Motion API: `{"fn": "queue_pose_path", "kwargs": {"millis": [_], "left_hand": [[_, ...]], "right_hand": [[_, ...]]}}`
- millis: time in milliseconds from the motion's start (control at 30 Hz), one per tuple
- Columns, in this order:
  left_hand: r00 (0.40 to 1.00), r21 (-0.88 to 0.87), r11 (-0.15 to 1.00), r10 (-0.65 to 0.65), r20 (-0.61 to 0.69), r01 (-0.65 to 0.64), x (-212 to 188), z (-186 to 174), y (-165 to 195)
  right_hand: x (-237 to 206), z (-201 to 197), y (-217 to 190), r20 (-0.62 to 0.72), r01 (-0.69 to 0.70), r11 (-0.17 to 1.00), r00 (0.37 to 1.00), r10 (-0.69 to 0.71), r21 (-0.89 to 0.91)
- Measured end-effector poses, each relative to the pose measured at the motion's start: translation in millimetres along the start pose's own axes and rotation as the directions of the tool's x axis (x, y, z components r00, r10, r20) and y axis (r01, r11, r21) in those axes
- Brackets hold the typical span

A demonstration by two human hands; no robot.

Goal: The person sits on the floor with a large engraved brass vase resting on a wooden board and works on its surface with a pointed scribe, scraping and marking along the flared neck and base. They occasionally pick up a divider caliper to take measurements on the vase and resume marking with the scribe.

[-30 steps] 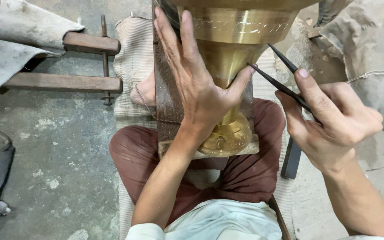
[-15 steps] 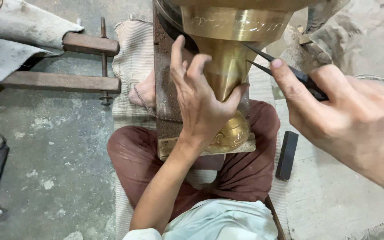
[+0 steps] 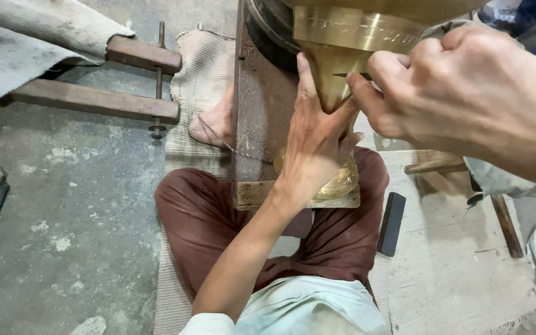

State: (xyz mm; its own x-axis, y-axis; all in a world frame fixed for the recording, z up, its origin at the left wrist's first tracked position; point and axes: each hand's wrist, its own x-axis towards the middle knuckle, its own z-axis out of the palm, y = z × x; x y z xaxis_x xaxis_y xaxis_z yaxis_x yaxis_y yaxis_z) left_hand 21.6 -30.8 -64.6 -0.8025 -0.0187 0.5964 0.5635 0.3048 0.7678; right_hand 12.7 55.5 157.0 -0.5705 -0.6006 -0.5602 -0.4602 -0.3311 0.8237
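No packages, labels (or screens).

The brass vessel (image 3: 355, 43) at the top of the frame is polished metal, golden and glossy, with a finely engraved band. The thin tool (image 3: 350, 75) in the right hand (image 3: 466, 99) looks like dark metal. The board (image 3: 257, 124) beside the left hand (image 3: 317, 139) is rough, rusty brown. Upper left, the clamp (image 3: 100, 93) is worn wood. The mat (image 3: 203, 68) is coarse woven cloth. The floor (image 3: 63, 217) is matt, pitted concrete. Trousers (image 3: 200, 217) are soft brown cloth.
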Motion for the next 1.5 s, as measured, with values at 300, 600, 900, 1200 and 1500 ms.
{"fn": "queue_pose_path", "kwargs": {"millis": [300,600,900,1200,1500], "left_hand": [[0.999,-0.029,0.999,-0.037,0.022,0.037,-9,-5,-5],[1.0,-0.079,0.997,-0.02,0.005,0.02,-12,-14,-2],[0.999,-0.025,0.999,0.037,-0.032,-0.038,-11,-10,0],[0.999,-0.015,1.0,0.009,-0.038,-0.009,-12,-3,-4],[1.0,0.005,0.999,-0.031,0.003,0.031,-9,11,-8]], "right_hand": [[23,-22,12,0.067,0.081,0.996,0.994,-0.083,0.044],[31,-24,9,-0.005,0.076,0.997,0.997,-0.076,-0.017],[31,-31,7,0.053,0.002,0.996,0.999,-0.007,0.086],[23,-35,0,-0.054,-0.053,0.999,0.997,0.054,0.012],[26,-28,-4,0.02,0.001,1.0,1.0,-0.001,0.013]]}}
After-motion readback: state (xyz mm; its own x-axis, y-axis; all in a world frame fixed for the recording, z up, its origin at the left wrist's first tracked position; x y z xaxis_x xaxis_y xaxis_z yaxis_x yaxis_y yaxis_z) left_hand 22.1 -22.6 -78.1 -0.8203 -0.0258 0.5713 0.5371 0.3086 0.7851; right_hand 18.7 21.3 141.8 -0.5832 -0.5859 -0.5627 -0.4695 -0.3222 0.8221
